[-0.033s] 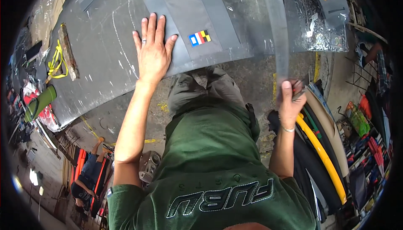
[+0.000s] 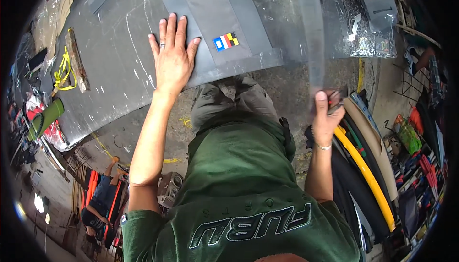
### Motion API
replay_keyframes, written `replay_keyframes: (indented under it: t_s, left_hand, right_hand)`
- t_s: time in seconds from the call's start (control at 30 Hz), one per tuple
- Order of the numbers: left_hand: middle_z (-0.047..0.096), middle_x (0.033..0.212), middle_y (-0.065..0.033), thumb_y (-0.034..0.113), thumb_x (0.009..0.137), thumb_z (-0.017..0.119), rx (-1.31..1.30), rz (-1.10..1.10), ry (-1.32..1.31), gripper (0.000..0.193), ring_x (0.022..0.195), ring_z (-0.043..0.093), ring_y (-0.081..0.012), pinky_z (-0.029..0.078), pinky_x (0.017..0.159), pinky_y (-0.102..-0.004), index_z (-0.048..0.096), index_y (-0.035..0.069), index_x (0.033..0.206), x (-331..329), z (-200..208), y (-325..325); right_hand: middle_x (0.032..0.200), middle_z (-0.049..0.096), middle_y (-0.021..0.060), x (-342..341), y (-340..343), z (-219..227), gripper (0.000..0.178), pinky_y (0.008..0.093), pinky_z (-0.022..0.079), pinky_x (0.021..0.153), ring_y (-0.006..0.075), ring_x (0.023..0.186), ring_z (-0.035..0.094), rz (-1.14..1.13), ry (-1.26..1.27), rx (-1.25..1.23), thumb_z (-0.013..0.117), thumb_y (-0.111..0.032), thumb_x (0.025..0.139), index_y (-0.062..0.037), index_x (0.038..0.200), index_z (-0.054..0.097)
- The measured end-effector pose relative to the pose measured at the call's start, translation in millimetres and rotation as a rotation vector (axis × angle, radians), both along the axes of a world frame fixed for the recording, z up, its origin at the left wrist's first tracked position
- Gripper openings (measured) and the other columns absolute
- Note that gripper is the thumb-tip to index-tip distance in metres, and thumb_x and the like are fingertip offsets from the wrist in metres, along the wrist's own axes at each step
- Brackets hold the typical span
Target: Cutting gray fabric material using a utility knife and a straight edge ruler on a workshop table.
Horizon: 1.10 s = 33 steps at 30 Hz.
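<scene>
Here the grey cloth panel (image 2: 208,11) is pressed on the worktop (image 2: 119,47) by the nearer left hand (image 2: 173,68), spread flat at its 8 o'clock side, the panel's length being run from 11 to 5 o'clock, its bright patch (image 2: 225,41) shown at 2 o'clock from that hand. A long flat strip (image 2: 313,32), blurred, is gripped by the right hand (image 2: 329,111) and pointed toward 12, well apart at the panel's 3 o'clock; a dark thing also held there cannot be made out. Beyond, a plastic package (image 2: 377,47) is seen at 1 o'clock from that hand, a yellow bar (image 2: 368,178) at 5.
</scene>
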<state>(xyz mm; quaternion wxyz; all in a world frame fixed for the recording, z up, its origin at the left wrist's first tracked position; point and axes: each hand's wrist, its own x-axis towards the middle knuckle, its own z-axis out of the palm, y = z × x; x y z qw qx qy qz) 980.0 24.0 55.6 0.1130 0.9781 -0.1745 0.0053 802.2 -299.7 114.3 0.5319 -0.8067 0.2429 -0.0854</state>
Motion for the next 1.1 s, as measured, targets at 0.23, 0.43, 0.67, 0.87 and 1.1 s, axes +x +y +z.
replay_keyframes:
  t_s: [0.23,0.43,0.67,0.87,1.1]
  left_hand:
    - [0.032,0.165,-0.0174,0.025,0.108,0.05,-0.309,-0.075,-0.029,0.054,0.154,0.027,-0.0368,0.024,0.124,-0.0501,0.035,0.004,0.156,30.8,30.7,-34.9]
    - [0.043,0.151,-0.0267,0.011,0.103,0.05,-0.472,-0.052,-0.04,0.052,0.144,0.039,-0.0428,0.03,0.122,-0.0464,0.037,-0.001,0.152,69.6,27.4,-64.7]
    - [0.048,0.147,-0.0258,0.019,0.096,0.061,-0.25,-0.157,0.008,0.054,0.141,0.041,-0.044,0.03,0.12,-0.0509,0.047,-0.001,0.144,79.3,20.1,-78.0]
    - [0.048,0.149,-0.0209,0.028,0.092,0.069,-0.16,-0.215,-0.079,0.06,0.146,0.037,-0.0406,0.024,0.124,-0.0527,0.051,0.001,0.143,85.5,3.2,-70.6]
    - [0.051,0.148,-0.0192,0.03,0.092,0.07,-0.187,-0.191,0.045,0.06,0.147,0.036,-0.0407,0.022,0.124,-0.0546,0.053,0.003,0.143,81.9,14.9,-75.5]
  right_hand:
    - [0.065,0.05,-0.0017,3.4,67.9,-25.6,0.031,0.0289,0.039,0.056,0.0076,0.064,0.043,-0.023,0.026,0.118,0.077,-0.026,0.094,-0.0031,0.081,0.06]
    - [0.067,0.052,-0.0038,-12.7,75.7,-60.1,0.029,0.0252,0.04,0.058,0.0047,0.065,0.044,0.028,0.141,0.017,0.074,-0.026,0.098,-0.0023,0.085,0.062]
    - [0.073,0.057,0.0012,-3.9,71.7,-51.8,0.029,0.0279,0.045,0.064,0.0079,0.07,0.048,0.064,0.205,0.105,0.071,-0.029,0.1,-0.0011,0.098,0.065]
    - [0.081,0.061,0.0017,10.8,61.0,-42.0,0.033,0.0272,0.047,0.072,0.0087,0.077,0.051,0.105,0.378,0.182,0.07,-0.033,0.1,-0.0017,0.106,0.066]
    - [0.077,0.06,-0.0047,29.9,72.2,-50.2,0.026,0.0247,0.045,0.068,0.0055,0.074,0.049,-0.01,0.327,0.29,0.077,-0.027,0.096,-0.002,0.094,0.069]
